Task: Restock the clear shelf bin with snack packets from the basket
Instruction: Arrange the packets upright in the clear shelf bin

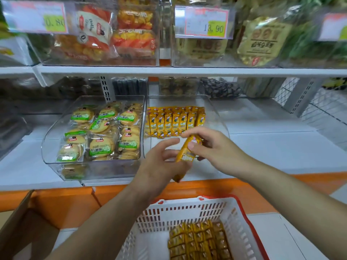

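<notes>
Two hands meet above the clear shelf bin's front edge.
Right hand pinches a yellow packet; left hand's fingers curl round a second packet. Stocked packets stand along the bin's back edge.

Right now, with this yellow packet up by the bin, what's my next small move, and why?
Probably carry the yellow packet pinched in your right hand forward and stand it upright just in front of the row of yellow packets. They fill only the back of the clear bin, its front floor looks bare, and the basket holds more.
</notes>
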